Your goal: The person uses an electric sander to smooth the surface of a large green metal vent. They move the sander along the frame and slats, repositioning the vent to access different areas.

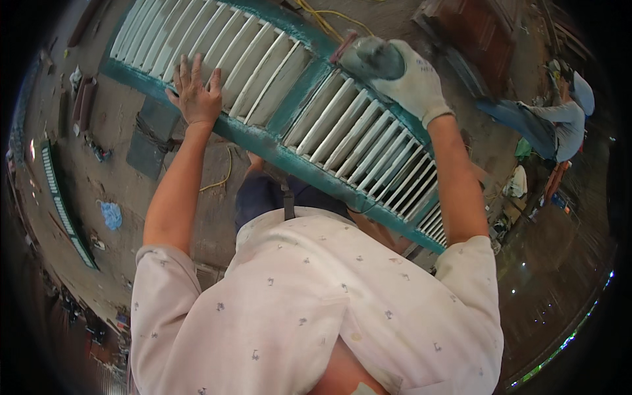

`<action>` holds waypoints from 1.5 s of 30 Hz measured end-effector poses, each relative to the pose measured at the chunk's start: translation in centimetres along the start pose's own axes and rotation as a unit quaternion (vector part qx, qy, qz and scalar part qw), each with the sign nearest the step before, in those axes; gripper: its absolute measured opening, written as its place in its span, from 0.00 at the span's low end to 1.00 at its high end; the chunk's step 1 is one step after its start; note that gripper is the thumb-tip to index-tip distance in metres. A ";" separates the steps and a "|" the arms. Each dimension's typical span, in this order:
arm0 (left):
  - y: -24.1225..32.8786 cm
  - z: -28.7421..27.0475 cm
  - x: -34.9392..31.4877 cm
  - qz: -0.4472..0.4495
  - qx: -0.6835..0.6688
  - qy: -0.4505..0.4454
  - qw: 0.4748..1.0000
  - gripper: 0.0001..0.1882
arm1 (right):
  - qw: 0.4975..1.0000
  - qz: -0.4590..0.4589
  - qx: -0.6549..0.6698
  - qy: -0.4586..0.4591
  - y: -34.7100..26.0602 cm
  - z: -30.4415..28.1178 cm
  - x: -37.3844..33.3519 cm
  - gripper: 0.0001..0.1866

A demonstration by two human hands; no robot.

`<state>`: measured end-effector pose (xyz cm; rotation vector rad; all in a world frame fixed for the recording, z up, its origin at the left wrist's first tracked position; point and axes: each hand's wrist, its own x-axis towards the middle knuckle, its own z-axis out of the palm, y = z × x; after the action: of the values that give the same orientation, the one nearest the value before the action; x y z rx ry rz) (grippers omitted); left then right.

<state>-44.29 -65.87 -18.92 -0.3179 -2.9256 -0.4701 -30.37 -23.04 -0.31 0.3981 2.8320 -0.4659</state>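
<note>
A long louvred shutter (291, 99) with a worn green frame and pale slats lies across in front of me. My left hand (197, 92) is bare and rests on its near rail, fingers spread over the ends of the slats. My right hand (415, 79), in a white work glove, is closed round a dark, rounded power sander (376, 59). The sander sits at the far rail, close to where the cross rail meets it. Its underside is hidden, and its outline is a little blurred.
A yellow cord (320, 20) runs behind the shutter. Dark brown wooden panels (471, 39) stand at the far right. Another person (559, 122) in a light cap bends over beyond them. A second green shutter (62, 201) and a blue plastic bag (111, 215) lie on the left floor.
</note>
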 end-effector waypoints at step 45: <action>1.3 -4.2 -1.2 0.150 -0.193 0.081 0.966 0.24 | 0.811 0.186 0.525 0.180 -7.4 0.9 -5.2 0.33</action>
<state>-42.28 -66.27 -14.80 -0.7204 -2.5499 -0.9632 -27.56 -31.24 2.39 1.3036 2.3778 -2.0131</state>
